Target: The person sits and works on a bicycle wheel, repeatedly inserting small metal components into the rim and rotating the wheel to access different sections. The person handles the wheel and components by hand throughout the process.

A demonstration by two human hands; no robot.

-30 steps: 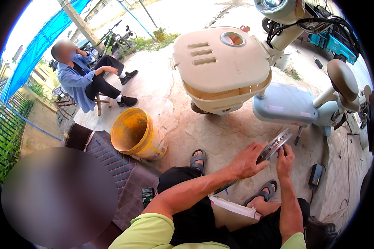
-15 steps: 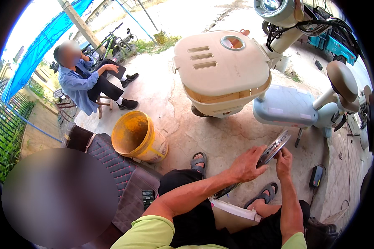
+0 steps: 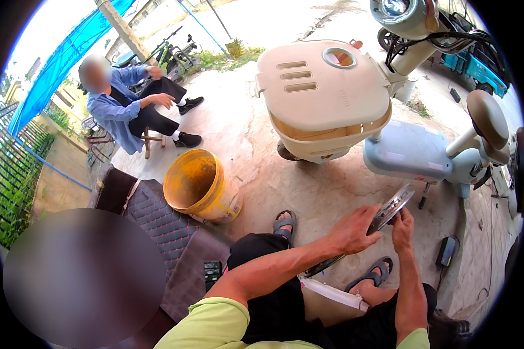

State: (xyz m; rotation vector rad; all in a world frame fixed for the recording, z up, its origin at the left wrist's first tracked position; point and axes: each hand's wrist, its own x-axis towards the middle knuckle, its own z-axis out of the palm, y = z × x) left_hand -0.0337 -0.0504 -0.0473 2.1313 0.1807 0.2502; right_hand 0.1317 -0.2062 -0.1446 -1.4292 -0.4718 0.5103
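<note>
A long, shiny metal part (image 3: pixel 392 207) with a rounded end and small holes along its face slants across my lap. I cannot make out its exact kind. My left hand (image 3: pixel 353 230) is wrapped round its middle, fingers closed. Against the underside near the upper end, my right hand (image 3: pixel 402 228) grips it with bent fingers. The lower end, dark, runs beneath my left forearm. A beige object with a white edge (image 3: pixel 335 295) sits between my thighs, partly covered by my arm.
A yellow bucket (image 3: pixel 195 185) stands left, beside a dark quilted seat (image 3: pixel 154 224) bearing a phone (image 3: pixel 212 273). Ahead is a scooter with a cream basket (image 3: pixel 326 87) and grey-blue footboard (image 3: pixel 406 152). A black charger (image 3: pixel 446 251) lies right. A seated person (image 3: pixel 119 110) is far left.
The view has shifted slightly, so the surroundings sit further right. My hands keep hold of the metal part, nearly unmoved. The seated person's raised hand has come down from the head.
</note>
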